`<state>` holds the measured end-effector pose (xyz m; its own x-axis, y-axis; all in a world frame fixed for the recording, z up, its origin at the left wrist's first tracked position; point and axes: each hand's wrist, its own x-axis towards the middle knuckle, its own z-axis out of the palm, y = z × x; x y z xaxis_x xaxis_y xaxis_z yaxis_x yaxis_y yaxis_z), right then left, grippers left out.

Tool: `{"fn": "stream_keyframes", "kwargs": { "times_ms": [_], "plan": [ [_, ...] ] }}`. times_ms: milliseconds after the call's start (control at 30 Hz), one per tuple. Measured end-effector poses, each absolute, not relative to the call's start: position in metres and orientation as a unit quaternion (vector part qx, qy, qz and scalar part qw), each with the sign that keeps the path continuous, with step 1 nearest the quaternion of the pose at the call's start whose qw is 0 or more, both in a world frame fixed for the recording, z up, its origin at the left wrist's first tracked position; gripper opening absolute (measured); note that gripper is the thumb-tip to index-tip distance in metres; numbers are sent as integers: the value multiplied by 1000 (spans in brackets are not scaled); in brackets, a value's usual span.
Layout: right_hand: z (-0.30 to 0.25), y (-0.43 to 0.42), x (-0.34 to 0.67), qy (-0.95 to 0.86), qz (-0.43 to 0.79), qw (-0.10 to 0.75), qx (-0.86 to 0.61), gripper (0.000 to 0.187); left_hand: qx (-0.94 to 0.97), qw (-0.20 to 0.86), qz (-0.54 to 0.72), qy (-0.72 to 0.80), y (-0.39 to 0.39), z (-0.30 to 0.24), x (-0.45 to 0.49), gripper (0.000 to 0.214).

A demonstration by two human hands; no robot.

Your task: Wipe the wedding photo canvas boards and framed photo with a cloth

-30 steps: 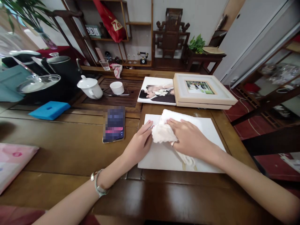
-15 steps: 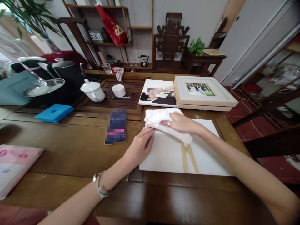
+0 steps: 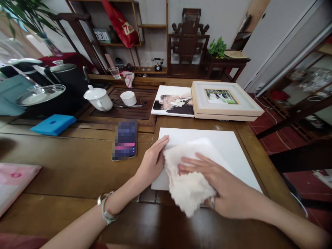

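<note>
From my seat behind the head camera, at far left I see a bright blue rectangular block with a hole in its top [image 3: 53, 124], then a white ceramic lidded cup [image 3: 98, 98]; both sit well clear of the hands, so I rate them low risk. The dark slab-shaped smartphone [image 3: 125, 140] lies nearer: were the left forearm to swing outward, it might shove the phone along. My left hand [image 3: 153, 157] is extended with fingers nearly straight, gripping nothing, laid along the left edge of a flat white rectangular panel [image 3: 243, 155] on the brown wooden table [image 3: 124, 221]. That edge seems the only bracing, so a hard sideways drag could pivot the panel. Across its middle and over its near edge lies a fluffy white cloth [image 3: 189, 180], rather blurred; the overhanging part could catch that edge and pull the panel towards me. My right hand [image 3: 218, 186] has fingers spread on top and a ringed digit under the near fold, a loose hold that might let the cloth bunch; the metal ring [image 3: 212, 202] could scratch if it met the panel bare. Beyond, the pale wood picture frame [image 3: 228, 110] could be nudged if the panel slid away.
</note>
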<state>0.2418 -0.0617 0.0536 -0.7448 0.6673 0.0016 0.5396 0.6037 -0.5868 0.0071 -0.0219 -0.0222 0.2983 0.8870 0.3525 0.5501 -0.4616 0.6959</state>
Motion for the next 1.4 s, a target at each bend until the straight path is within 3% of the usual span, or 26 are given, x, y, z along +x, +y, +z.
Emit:
{"fn": "stream_keyframes", "kwargs": {
  "times_ms": [133,300,467,633,967,1133,1300,1400],
  "plan": [
    [56,-57,245,-890,284,92,-344,68,778,227,361,462,-21,-22,6,42],
    [40,-28,252,-883,162,123,-422,51,766,228,357,483,-20,-18,6,38],
    [34,-72,228,-915,101,74,-384,71,769,227,361,477,-18,-17,4,38],
    [40,-115,218,-936,103,58,-331,68,779,222,354,468,-19,-19,5,38],
    [35,-9,274,-848,16,50,-528,39,792,221,306,480,-24,-16,9,39],
    [34,-42,255,-893,28,57,-446,64,797,218,307,472,-25,-18,9,40],
    [38,-104,221,-946,41,72,-313,61,804,225,307,456,-24,-19,6,45],
    [37,-105,218,-946,57,82,-308,61,804,233,305,453,-24,-18,6,47]
  ]
}}
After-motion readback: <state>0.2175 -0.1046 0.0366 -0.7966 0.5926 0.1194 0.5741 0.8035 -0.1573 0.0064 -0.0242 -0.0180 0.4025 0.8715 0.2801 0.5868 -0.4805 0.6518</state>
